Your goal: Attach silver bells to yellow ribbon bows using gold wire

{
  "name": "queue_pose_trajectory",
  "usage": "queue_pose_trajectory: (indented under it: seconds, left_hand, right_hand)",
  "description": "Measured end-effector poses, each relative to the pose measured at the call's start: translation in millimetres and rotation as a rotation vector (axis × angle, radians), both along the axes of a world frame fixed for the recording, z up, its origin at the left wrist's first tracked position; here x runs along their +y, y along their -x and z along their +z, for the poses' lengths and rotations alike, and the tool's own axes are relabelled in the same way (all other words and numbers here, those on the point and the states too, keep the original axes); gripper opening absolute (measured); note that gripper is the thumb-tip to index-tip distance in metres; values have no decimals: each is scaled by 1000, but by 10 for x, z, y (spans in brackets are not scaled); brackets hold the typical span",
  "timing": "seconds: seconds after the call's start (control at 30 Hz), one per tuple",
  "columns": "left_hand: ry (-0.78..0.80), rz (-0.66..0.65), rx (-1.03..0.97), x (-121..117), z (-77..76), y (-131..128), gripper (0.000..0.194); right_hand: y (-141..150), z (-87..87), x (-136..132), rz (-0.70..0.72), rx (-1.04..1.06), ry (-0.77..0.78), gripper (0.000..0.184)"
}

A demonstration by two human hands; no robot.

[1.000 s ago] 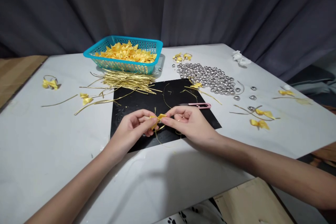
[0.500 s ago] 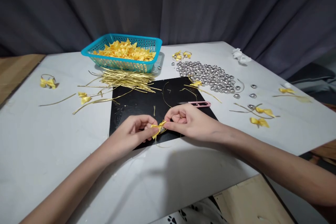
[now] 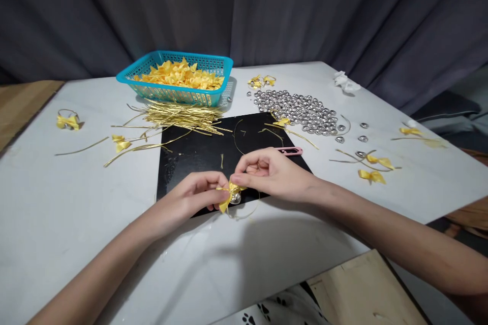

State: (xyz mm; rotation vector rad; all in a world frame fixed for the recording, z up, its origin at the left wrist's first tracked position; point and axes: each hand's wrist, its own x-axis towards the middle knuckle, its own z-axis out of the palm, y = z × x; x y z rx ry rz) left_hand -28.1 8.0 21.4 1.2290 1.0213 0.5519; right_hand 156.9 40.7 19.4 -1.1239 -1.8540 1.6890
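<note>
The yellow ribbon bow (image 3: 224, 206) is over the near edge of the black mat (image 3: 190, 162), towards the middle of the near side of the worktop (image 3: 95, 223). The left hand (image 3: 204, 190) has its grip pinched on the bow's left side, thumb on top; the right hand (image 3: 270, 172) has its grip closed on the upper loop. Between them the silver heart bead (image 3: 236, 197) hangs at the knot, with no finger seen on it, so uneven pulling could twist it askew or let it slip. Tugging the loop too hard might also crease the satin or loosen the knot. A fine gold thread (image 3: 239, 218) curls below the bead past the mat's near edge; a finger could snag it and drag the bow out of shape. The pink thread snips (image 3: 292, 151) lie by the mat's right edge, just beyond the right hand, their blades hidden behind it, so a careless backward sweep could knock them or meet the points.
</note>
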Motion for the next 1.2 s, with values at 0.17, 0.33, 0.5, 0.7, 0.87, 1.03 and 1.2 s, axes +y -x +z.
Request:
queue_pose_trajectory:
  seconds: [0.17,0.33,0.5,0.7,0.87,1.03,1.2]
  left_hand:
    - [-16,15,-14,-12,-27,-4,12]
    - [-50,39,62,-13,-92,-13,19]
    - [-58,115,38,10,-123,-31,19]
    - [10,234,-96,27,-136,-16,13]
    - [29,272,-97,31,-133,-30,14]
    - [9,189,-36,14,-64,-49,11]
    - [-39,173,21,-9,-47,-80,15]
  right_hand:
    - [14,17,-8,-76,35,50,31]
    - [27,17,-16,-155,67,87,30]
    - [15,3,-2,-162,55,103,29]
    - [-1,2,-10,-86,35,194,31]
    - [-10,-15,-9,-98,111,217,31]
    - [-40,-27,12,-44,74,169,32]
    - [-28,-38,6,-10,38,95,29]
